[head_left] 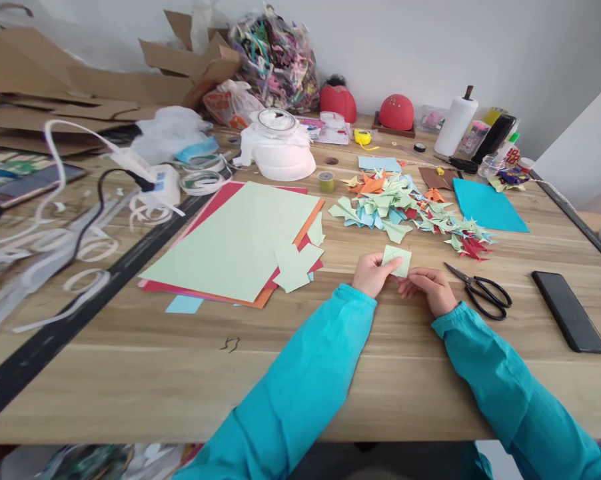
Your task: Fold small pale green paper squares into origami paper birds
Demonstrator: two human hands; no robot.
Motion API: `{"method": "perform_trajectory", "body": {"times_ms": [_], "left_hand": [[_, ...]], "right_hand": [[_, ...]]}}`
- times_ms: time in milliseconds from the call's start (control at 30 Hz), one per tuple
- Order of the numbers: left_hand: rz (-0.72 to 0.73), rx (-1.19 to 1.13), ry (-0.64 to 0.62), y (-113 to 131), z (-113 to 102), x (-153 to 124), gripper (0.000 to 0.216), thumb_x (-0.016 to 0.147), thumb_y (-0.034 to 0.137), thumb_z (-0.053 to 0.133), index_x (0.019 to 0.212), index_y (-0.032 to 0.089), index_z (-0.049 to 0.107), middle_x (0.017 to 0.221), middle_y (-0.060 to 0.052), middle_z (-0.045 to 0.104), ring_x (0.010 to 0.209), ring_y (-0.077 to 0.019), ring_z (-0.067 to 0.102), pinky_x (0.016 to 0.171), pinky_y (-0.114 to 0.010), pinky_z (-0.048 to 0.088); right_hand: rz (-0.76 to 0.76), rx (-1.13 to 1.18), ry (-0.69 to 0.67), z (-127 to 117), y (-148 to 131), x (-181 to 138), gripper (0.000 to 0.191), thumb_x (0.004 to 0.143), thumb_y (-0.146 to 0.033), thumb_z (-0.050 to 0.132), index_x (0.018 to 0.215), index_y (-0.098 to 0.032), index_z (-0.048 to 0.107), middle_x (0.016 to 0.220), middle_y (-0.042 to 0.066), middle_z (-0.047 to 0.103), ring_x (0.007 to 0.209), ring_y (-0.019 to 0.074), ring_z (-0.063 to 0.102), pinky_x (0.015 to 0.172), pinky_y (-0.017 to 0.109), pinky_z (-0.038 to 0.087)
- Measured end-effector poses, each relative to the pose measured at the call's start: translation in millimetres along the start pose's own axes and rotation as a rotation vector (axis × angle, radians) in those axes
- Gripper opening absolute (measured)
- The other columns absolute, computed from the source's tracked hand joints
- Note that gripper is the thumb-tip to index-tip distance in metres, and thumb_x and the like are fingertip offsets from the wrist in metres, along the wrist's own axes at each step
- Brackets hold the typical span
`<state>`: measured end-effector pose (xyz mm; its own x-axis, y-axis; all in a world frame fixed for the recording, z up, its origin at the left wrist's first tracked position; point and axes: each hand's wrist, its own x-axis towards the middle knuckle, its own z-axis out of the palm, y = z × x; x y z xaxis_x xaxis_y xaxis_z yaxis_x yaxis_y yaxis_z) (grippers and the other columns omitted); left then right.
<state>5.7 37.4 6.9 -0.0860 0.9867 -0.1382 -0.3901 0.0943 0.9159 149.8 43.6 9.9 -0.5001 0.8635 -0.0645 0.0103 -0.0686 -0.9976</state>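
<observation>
A small pale green square of paper (399, 256) with faint crease lines is pinched in my left hand (372, 273), thumb on top. My right hand (430, 288) is just beside the paper's lower right corner, its fingers curled together; whether they grip the paper's edge I cannot make out. Beyond the hands lies a heap of folded paper pieces (390, 203) in green, blue, orange and red. Black-handled scissors (485, 293) rest right of my right hand. To the left is a stack of coloured paper sheets (235, 240), pale green on top, with several small green pieces (298, 267) at its corner.
A black phone (570, 312) lies at the right, and a turquoise sheet (489, 205) farther back. Behind the stack stand a spool (326, 181) and a white cloth bundle (284, 152). A power strip (160, 187) with cables and white strips (90, 283) covers the left side.
</observation>
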Motion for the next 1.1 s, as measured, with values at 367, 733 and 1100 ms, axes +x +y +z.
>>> {"method": "perform_trajectory", "body": {"times_ms": [367, 733, 1100], "left_hand": [[0.082, 0.217, -0.069, 1.3, 1.1, -5.0, 0.034, 0.061, 0.044, 0.065, 0.058, 0.01, 0.06, 0.053, -0.001, 0.057, 0.052, -0.0106, 0.048, 0.051, -0.023, 0.039], [0.079, 0.154, -0.025, 7.9, 6.8, -10.3, 0.042, 0.065, 0.053, 0.058, 0.05, 0.013, 0.059, 0.048, -0.001, 0.055, 0.05, -0.0116, 0.05, 0.05, -0.023, 0.04], [0.085, 0.212, -0.032, 7.2, 5.4, -8.9, 0.04, 0.061, 0.052, 0.062, 0.056, 0.012, 0.062, 0.053, -0.002, 0.059, 0.051, -0.0128, 0.052, 0.051, -0.025, 0.042]], "right_hand": [[-0.044, -0.125, 0.048, 3.6, -3.8, 1.2, 0.032, 0.071, -0.045, 0.061, 0.065, -0.014, 0.061, 0.056, 0.002, 0.063, 0.046, 0.0105, 0.055, 0.045, 0.023, 0.043], [-0.023, -0.114, 0.071, 3.2, -5.3, 0.1, 0.035, 0.068, -0.047, 0.063, 0.059, -0.014, 0.057, 0.052, 0.002, 0.061, 0.042, 0.0102, 0.053, 0.044, 0.023, 0.042], [-0.035, -0.114, 0.064, 3.0, -3.4, 0.1, 0.034, 0.07, -0.047, 0.061, 0.06, -0.014, 0.057, 0.051, 0.001, 0.06, 0.041, 0.0097, 0.053, 0.043, 0.023, 0.042]]}}
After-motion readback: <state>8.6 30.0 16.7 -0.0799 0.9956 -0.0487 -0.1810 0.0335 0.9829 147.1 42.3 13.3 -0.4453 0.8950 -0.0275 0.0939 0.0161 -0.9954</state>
